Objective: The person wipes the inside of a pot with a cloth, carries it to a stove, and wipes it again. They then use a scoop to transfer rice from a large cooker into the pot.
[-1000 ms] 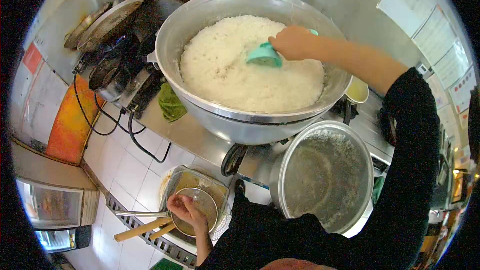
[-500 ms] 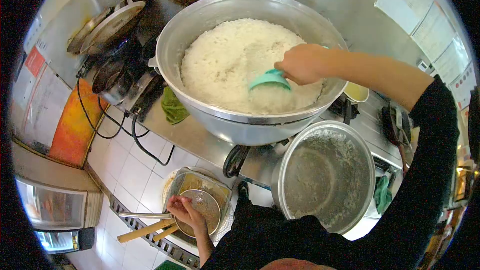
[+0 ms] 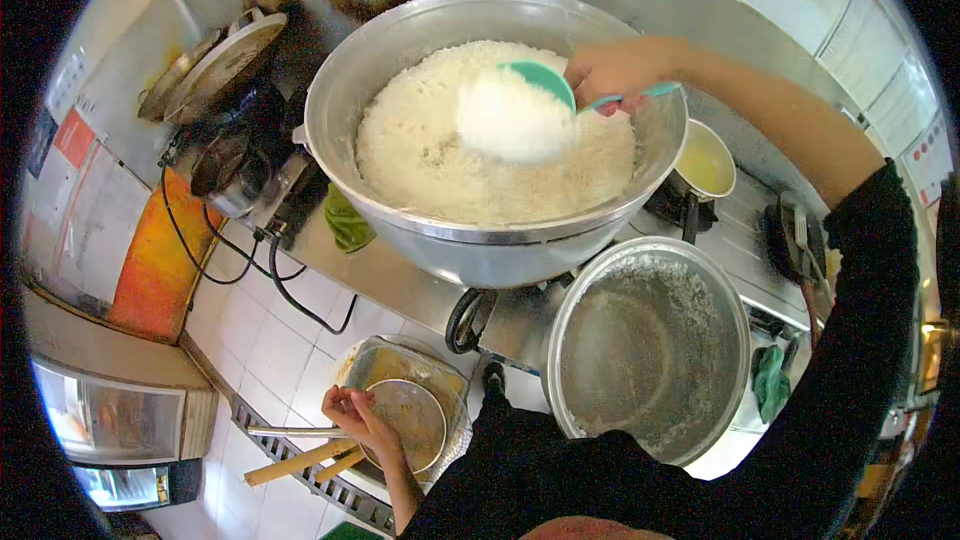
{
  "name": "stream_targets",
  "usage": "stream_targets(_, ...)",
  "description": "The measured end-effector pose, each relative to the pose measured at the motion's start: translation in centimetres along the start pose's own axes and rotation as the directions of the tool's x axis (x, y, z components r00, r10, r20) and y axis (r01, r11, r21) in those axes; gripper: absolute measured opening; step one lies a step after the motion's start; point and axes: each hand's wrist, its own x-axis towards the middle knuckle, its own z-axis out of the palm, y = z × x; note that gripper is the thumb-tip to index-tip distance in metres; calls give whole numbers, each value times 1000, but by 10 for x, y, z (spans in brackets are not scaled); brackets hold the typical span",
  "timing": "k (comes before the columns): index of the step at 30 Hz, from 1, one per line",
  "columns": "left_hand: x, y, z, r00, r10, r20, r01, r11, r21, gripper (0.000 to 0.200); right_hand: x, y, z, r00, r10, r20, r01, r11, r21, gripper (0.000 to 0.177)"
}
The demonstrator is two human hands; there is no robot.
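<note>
My right hand is closed around the handle of a teal plastic scoop. A heaped mound of white rice fills the scoop, held over the large metal pot. Cooked rice lies inside that pot, well below its rim. Down at the lower left, my left hand hangs in the air with loosely curled fingers and nothing visible in it. Beneath it are a round strainer with a long handle and a clear tub.
A second metal pot, with rice grains stuck to its wall, stands close in front of my body. Small saucepan with yellowish liquid is at the right. A green cloth lies at the counter's left. Pans and black cables are farther left.
My right hand has lifted the scoop out of the rice, up and slightly away from me, now heaped with rice. My left hand has barely moved.
</note>
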Motion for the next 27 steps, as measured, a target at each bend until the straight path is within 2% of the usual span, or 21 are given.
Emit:
stream_targets(1, 1, 1, 0, 1000, 9, -2, -9, 1000, -5, 26, -4, -1, -7, 989, 145, -43, -137, 979, 152, 17)
stream_targets(2, 0, 2, 0, 1000, 28, 9, -28, 999, -22, 26, -7, 4, -8, 993, 120, -8, -111, 945, 307, 13)
stream_targets(6, -6, 9, -3, 998, 19, 53, -19, 1000, 0, 26, -39, 19, 1, 983, 157, -94, -129, 959, 253, 20)
stream_targets(11, -10, 9, 1, 995, 33, 99, -33, 999, -1, 26, -101, 28, 15, 986, 104, -130, -23, 858, 513, 14)
stream_targets(12, -10, 11, 4, 992, 36, 118, -34, 999, -15, 26, -112, 32, 17, 982, 122, -145, -30, 855, 518, 14)
stream_targets(14, -13, 16, 13, 986, 67, 156, -62, 997, -33, 27, -133, 39, 22, 993, 57, -100, 12, 814, 581, 15)
stream_targets(18, -19, 28, 28, 968, 132, 212, -107, 987, -123, 28, -181, 26, 47, 973, 166, -163, -42, 814, 579, 18)
stream_targets(20, -28, 43, 31, 962, 119, 247, -93, 989, -114, 28, -196, 27, 76, 951, 160, -266, -34, 906, 421, 24)
stream_targets(21, -29, 36, 33, 959, 171, 228, -137, 978, -158, 28, -199, 32, 102, 960, 171, -222, -51, 884, 465, 24)
stream_targets(22, -33, 37, 35, 957, 191, 220, -157, 974, -162, 28, -201, 38, 130, 851, 13, -525, 76, 986, 147, 26)
stream_targets(23, -34, 32, 32, 952, 205, 226, -161, 967, -196, 27, -200, 38, 159, 661, -222, -717, 111, 974, -199, 29)
stream_targets(24, -39, 32, 32, 956, 199, 216, -166, 973, -163, 27, -202, 24, 191, 697, -27, -716, -108, 984, -142, 36)
stream_targets(25, -44, 32, 33, 963, 187, 195, -145, 967, -209, 27, -195, 20, 224, 748, 114, -654, -184, 982, -40, 41)
stream_targets(27, -55, 45, 34, 955, 228, 189, -207, 970, -127, 25, -165, 29, 296, 810, 68, -583, -280, 918, -281, 48)
